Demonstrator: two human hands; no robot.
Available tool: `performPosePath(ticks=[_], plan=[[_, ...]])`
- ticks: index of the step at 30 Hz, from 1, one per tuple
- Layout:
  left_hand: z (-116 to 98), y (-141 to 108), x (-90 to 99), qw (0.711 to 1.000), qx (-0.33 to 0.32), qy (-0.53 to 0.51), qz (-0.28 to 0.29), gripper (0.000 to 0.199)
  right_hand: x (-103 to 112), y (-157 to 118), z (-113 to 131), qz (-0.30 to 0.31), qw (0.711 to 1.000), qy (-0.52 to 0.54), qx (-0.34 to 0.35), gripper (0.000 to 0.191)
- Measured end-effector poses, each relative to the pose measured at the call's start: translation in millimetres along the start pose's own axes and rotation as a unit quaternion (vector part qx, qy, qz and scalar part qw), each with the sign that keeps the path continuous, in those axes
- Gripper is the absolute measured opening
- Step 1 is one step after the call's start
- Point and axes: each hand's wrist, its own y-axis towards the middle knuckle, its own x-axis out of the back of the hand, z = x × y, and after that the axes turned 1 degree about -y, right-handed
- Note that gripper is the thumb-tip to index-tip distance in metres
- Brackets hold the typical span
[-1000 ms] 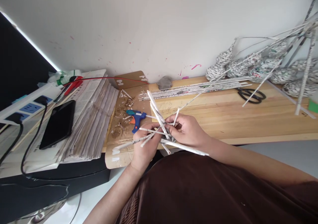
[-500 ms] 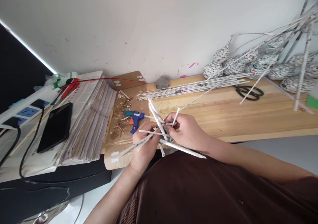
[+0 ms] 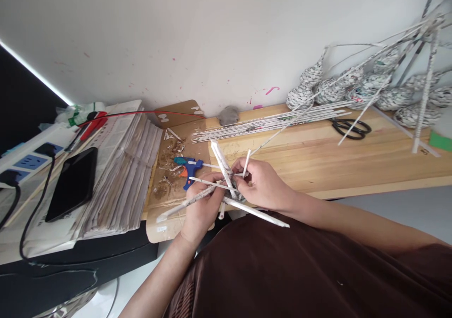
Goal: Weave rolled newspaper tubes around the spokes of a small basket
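A wooden bench [image 3: 353,165] stretches rightward, newspapers [image 3: 123,177] stacked at its left, their print [image 3: 109,132] too small for me to read. Over its front edge [image 3: 353,190], paper sticks [image 3: 223,167] cross, pinched between left hand [image 3: 205,207] and right hand [image 3: 266,181]; nearby, a glue gun [image 3: 189,176], label [image 3: 192,162] illegible.

A pale wall [image 3: 197,35] with pink stains [image 3: 272,90] rises behind a wooden tabletop [image 3: 296,160]; a bright strip [image 3: 36,73] edges a dark panel [image 3: 17,85]

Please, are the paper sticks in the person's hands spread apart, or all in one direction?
Spread apart: between the left hand and right hand, the paper sticks cross, and their free ends point different ways.
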Motion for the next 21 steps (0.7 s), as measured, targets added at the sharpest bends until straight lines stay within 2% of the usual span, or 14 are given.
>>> performPosePath(ticks=[6, 11, 21], plan=[[3, 0, -2.4, 0.999, 0.014, 0.013, -0.034, 0.01, 0, 0, 3, 0.007, 1.0, -0.006, -0.007, 0.014], [9, -4, -5.7, 0.998, 0.025, 0.011, -0.05, 0.013, 3, -6, 5, 0.022, 0.999, 0.043, -0.016, 0.015], [11, -5, -7.3, 0.998, 0.03, 0.015, -0.048, 0.011, 5, -9, 9, -0.026, 0.994, -0.074, 0.08, 0.016]])
